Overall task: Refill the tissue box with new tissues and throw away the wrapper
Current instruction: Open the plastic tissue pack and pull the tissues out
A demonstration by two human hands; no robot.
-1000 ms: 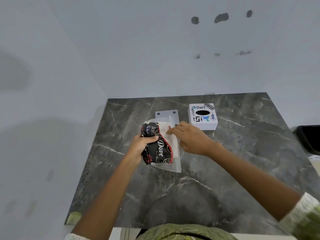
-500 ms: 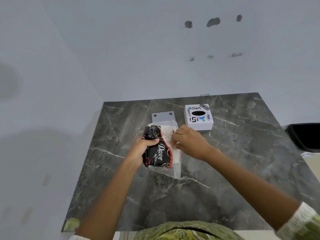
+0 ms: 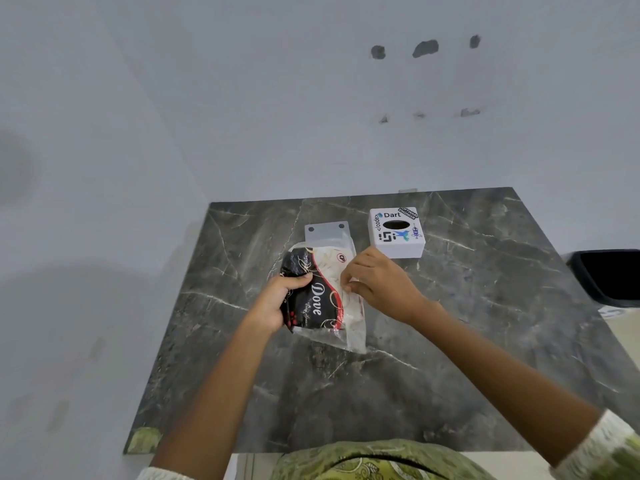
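Both hands on the tissue pack, mid-table.
I see a dark marble table set in a pale-walled corner. Tissue pack lies just near-left of the white tissue box, long axis running away from me. Left hand grips its left edge; right hand pinches the clear wrapper. Box slot looks dark, contents can't tell.

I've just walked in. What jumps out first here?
Mid-table, a black-and-red plastic tissue pack is gripped by the left hand while the right hand pinches its clear edge. Behind it on the dark marble table sits a white stickered tissue box.
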